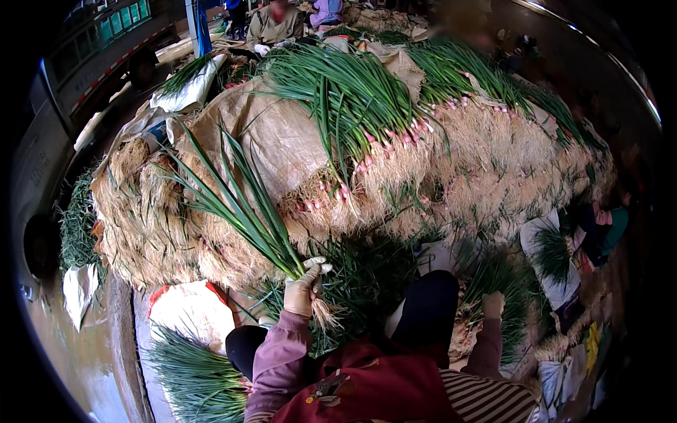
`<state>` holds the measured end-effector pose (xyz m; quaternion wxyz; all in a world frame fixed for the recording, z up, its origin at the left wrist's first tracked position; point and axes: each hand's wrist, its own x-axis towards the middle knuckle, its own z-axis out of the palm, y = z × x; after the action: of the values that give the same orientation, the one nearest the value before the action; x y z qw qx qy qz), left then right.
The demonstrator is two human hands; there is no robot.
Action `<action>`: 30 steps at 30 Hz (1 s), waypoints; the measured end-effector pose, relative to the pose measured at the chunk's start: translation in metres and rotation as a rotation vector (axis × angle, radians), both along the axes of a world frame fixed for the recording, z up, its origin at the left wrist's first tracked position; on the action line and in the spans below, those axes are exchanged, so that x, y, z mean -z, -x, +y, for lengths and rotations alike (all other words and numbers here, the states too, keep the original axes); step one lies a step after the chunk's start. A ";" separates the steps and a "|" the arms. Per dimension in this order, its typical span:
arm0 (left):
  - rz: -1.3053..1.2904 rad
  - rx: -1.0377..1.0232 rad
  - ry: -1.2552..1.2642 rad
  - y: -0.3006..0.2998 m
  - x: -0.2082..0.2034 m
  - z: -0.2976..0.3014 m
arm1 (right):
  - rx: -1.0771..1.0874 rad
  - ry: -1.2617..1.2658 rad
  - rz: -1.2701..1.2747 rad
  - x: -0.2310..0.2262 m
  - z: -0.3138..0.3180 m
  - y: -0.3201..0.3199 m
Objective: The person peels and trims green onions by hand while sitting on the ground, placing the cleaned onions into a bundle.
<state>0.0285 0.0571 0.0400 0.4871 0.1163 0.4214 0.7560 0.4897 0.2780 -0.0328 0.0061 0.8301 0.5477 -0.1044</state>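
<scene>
Spreading from nine o'clock round to three, a long heap of green onions (486, 144) dominates the place, its pale roots facing the wearer. At about ten o'clock, toward the rim, stands a truck (106, 53), and the ground (109, 366) at eight o'clock looks wet and shiny. The setting seems to be a loading or market area, dim at the edges. A brown sack cloth (271, 141) drapes over the heap at eleven o'clock, and another person (275, 28) sits beyond it, nearer twelve. Loose dark leaves (370, 271) litter the space at six o'clock, just below the heap. At seven to eight o'clock lie a pile of onions (194, 370) and, just above it, a white sack (192, 314) with red edging. Smaller again, the bunch of green onions (236, 204) in hand fans its leaves toward ten o'clock. The left hand (302, 290), gloved and at seven o'clock, has its fingers (319, 265) closed around the lower stems, the roots (324, 315) dangling beneath. The right hand (493, 305), at four o'clock, looks curled beside more greens (518, 282); whether it grips anything cannot be told. The step in hand appears to be handling one small bunch; the next move probably calls for a steady left grip, with the right hand brought across to the stems or roots.
</scene>
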 end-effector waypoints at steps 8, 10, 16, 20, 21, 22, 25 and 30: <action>0.022 -0.069 0.037 0.004 0.006 0.001 | -1.166 -0.426 1.092 -0.168 0.015 0.342; 0.037 -0.037 0.020 0.004 0.001 0.003 | -1.146 -0.431 0.992 -0.175 0.022 0.412; -0.007 -0.052 0.013 0.005 -0.016 -0.001 | -0.944 -0.187 0.947 -0.145 0.044 0.478; 0.016 -0.014 0.055 -0.005 -0.017 0.009 | -1.194 -0.023 0.997 -0.117 -0.029 0.412; 0.017 0.009 0.027 -0.001 -0.006 0.006 | -1.266 0.094 0.936 -0.122 -0.056 0.404; 0.011 -0.009 -0.035 -0.001 0.015 0.007 | -1.329 0.052 0.973 -0.104 -0.070 0.400; -0.048 -0.049 0.043 0.002 0.024 0.000 | -1.115 0.124 1.182 -0.117 -0.109 0.393; 0.023 -0.051 0.131 -0.018 0.007 0.010 | -0.649 0.214 1.633 -0.096 -0.116 0.383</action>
<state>0.0467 0.0671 0.0329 0.4695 0.0821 0.4784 0.7375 0.1068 0.1616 0.0630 -0.2800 0.2953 0.5769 -0.7082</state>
